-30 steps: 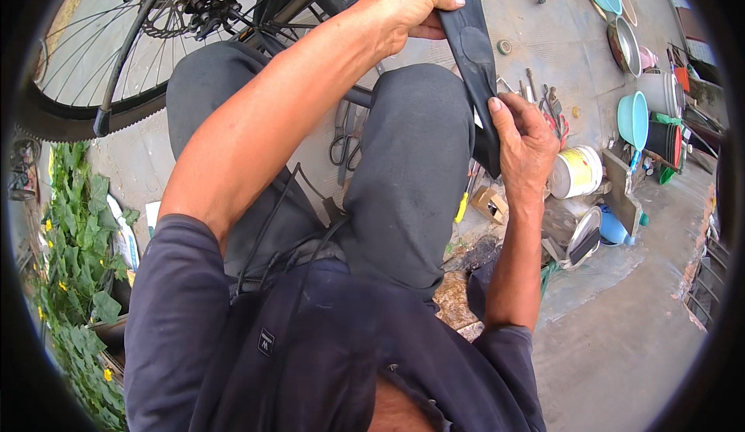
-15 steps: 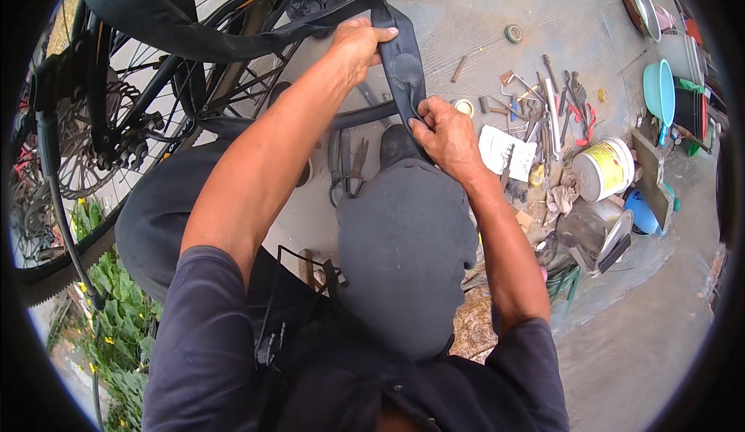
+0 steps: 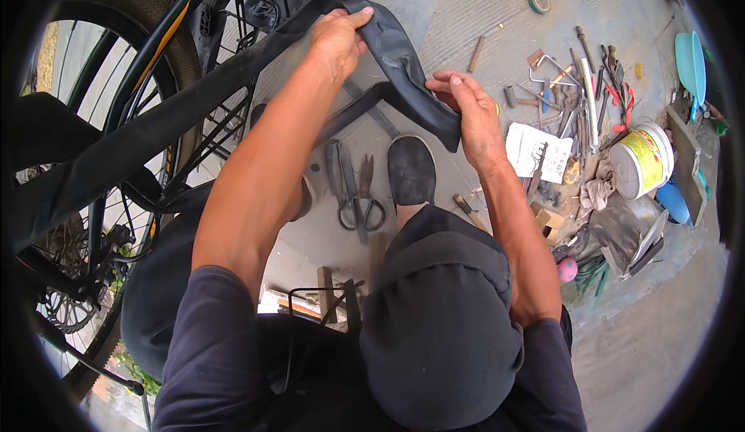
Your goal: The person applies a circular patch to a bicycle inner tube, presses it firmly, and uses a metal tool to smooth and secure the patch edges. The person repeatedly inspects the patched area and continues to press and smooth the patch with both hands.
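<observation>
A flat black rubber inner tube (image 3: 392,48) runs across in front of me, bent over at its top and folded back lower down. My left hand (image 3: 337,42) grips it near the upper bend, thumb on top. My right hand (image 3: 471,114) is beside its lower fold with the fingers stretched out and loose, brushing the edge or just off it; exact contact is hard to tell. A dull round spot shows on the rubber between the hands. From the left hand, the rest of the tube slants down left across the bicycle (image 3: 167,32).
Scissors (image 3: 361,203) lie on the ground between my feet, by my dark shoe (image 3: 411,170). Right of me are scattered hand tools (image 3: 591,106), a roll of tape (image 3: 538,1), a white sheet (image 3: 535,153), a white bucket (image 3: 640,160) and a turquoise basin (image 3: 689,66).
My right hand has loosened from its pinch on the tube, fingers now extended. The tube's long left part has swung lower across the bicycle. The view has shifted, showing the scissors and shoe more fully.
</observation>
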`<state>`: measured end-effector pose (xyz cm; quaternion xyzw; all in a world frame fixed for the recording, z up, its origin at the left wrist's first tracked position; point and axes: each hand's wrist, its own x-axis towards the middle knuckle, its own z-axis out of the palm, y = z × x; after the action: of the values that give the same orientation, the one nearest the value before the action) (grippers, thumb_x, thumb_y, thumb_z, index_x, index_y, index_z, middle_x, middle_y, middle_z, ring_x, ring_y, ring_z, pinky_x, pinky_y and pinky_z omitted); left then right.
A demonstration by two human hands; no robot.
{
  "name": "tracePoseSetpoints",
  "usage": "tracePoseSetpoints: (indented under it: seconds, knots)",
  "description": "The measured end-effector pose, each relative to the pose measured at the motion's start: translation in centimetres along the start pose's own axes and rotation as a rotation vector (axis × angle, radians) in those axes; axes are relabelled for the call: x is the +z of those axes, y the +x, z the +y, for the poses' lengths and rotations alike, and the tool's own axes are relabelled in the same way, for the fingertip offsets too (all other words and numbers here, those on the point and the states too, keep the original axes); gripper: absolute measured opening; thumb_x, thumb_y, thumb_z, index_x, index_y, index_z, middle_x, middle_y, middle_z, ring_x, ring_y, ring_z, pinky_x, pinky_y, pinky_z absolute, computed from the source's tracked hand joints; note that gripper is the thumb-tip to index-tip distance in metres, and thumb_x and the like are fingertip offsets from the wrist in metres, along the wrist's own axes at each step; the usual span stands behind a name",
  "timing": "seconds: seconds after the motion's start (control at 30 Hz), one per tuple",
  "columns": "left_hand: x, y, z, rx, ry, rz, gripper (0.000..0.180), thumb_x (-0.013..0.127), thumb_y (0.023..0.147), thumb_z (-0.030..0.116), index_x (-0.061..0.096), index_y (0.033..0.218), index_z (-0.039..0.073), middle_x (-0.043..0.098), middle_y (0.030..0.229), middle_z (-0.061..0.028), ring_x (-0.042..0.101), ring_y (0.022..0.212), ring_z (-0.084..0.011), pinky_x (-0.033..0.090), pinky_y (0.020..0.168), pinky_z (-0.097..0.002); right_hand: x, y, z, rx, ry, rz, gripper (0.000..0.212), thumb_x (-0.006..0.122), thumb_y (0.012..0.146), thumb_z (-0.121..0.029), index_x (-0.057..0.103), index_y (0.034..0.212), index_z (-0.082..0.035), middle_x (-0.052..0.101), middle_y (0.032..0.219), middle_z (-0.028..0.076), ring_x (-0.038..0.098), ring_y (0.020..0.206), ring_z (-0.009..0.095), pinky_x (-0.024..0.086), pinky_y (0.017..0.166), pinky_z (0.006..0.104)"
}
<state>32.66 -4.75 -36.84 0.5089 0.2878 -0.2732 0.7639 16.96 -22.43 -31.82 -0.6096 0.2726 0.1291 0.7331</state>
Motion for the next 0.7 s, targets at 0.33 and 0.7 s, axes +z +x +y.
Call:
tracePoseSetpoints:
  seconds: [0.33,0.7]
  knots:
    - [0.9,2.1,5.9,-0.073,-0.168,-0.114,0.016,0.061,0.094,0.009,0.062,0.104,-0.004,0.069,0.099,-0.0152,0.069,0.089,-0.0251,0.057,0.085,-0.0404,-1.1,-3.4,0.7,0.198,-0.15,-0.53,0.059,0.068,0.088,-0.01,0.047,0.143,-0.011,0.053,0.138,0.008,0.058,0.104,0.016,0.05,0.086,0.0297]
    - [3.2,-0.6,6.3,-0.167,-0.058,-0.258,0.018,0.067,0.091,0.015,0.066,0.098,-0.002,0.071,0.085,-0.012,0.07,0.068,-0.0208,0.06,0.064,-0.0331,0.7,0.8,1.8,-0.431,-0.598,-0.456,0.03,0.076,0.077,-0.018,0.061,0.098,-0.002,0.06,0.129,0.005,0.055,0.106,0.023,0.047,0.09,0.0355]
